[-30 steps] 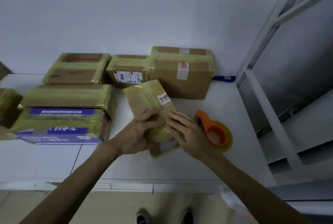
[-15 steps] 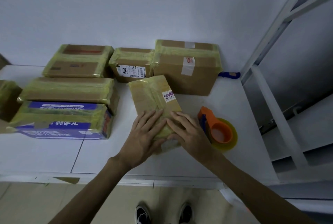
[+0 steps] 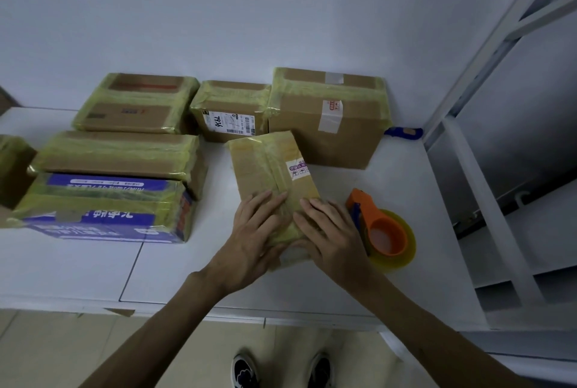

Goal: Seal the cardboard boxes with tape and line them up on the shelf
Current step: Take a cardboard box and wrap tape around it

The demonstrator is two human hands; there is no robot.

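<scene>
Stock check, head view.

Item 1: small box (image 3: 271, 175) lying flat on white surface (image 3: 93, 269), near centre, long side running away from person, far end just beside big box (image 3: 327, 125). Yellowish tape strip running along top seam, more tape wrapping over near end. Left hand (image 3: 253, 238) and right hand (image 3: 334, 238) both pressing down on near end of small box. Fingers (image 3: 268, 203) lying straight and flat on the tape, gripping nothing. Thumbs partly hidden at near edge.

Item 2: tape dispenser (image 3: 381, 231), orange w/ yellowish roll, sitting on surface just right of right hand. Nobody holding it.

Item 3: taped stock, qty 6 showing.
- Big box, labelled box (image 3: 231, 113) and wide box (image 3: 134, 103) standing in a row against wall.
- Flat box (image 3: 118, 156) and blue box (image 3: 100, 209) sitting in front, at left.
- One more box (image 3: 12, 166) being cut off by left edge.
- All showing yellowish tape.

Progress, est.: sealing looking mostly done. Small box appearing to be getting its tape smoothed down, prob. last step before placing. Remaining: moving it into line w/ the others. No unsealed box showing in frame; cannot tell re anything out of view.
</scene>
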